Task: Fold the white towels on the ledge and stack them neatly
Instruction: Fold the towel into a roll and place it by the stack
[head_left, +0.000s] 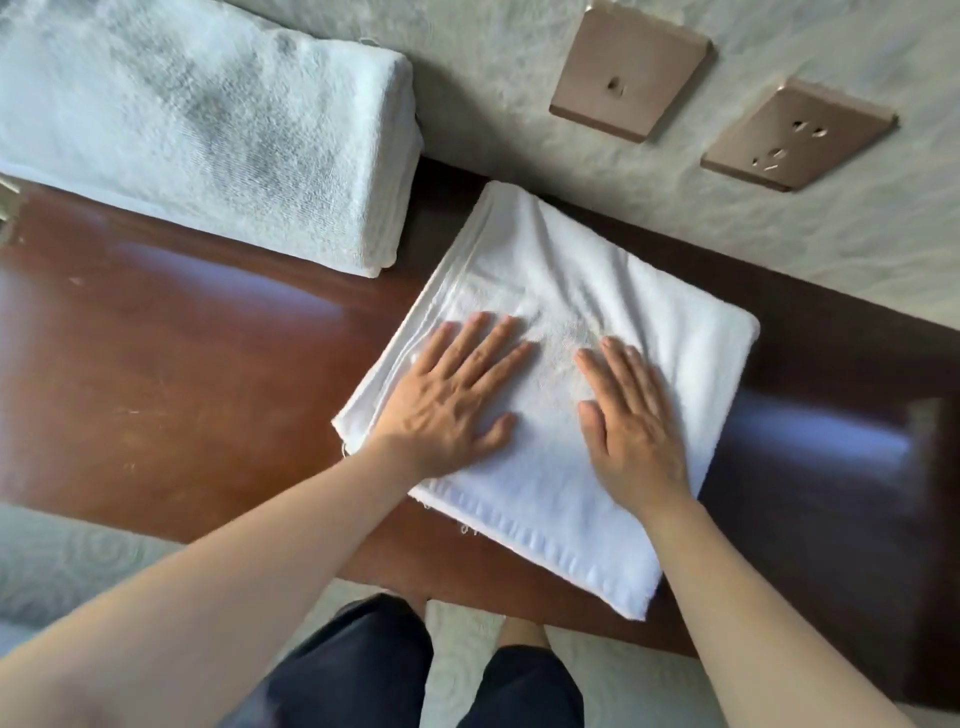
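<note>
A folded white towel (566, 291) lies flat on the brown wooden ledge (197, 374), its near corner hanging a little over the front edge. My left hand (452, 400) presses flat on the towel's left half, fingers straight and spread. Beside it, my right hand (631, 423) lies flat on the right half, fingers together. Further left on the ledge sits a thicker stack of folded white towels (208, 130) against the wall.
Two bronze wall sockets (631, 70) (797, 135) sit on the textured wall behind the ledge. The ledge's dark right end (852, 431) lies past the towel. My legs in dark trousers (363, 670) stand on pale patterned floor below the ledge.
</note>
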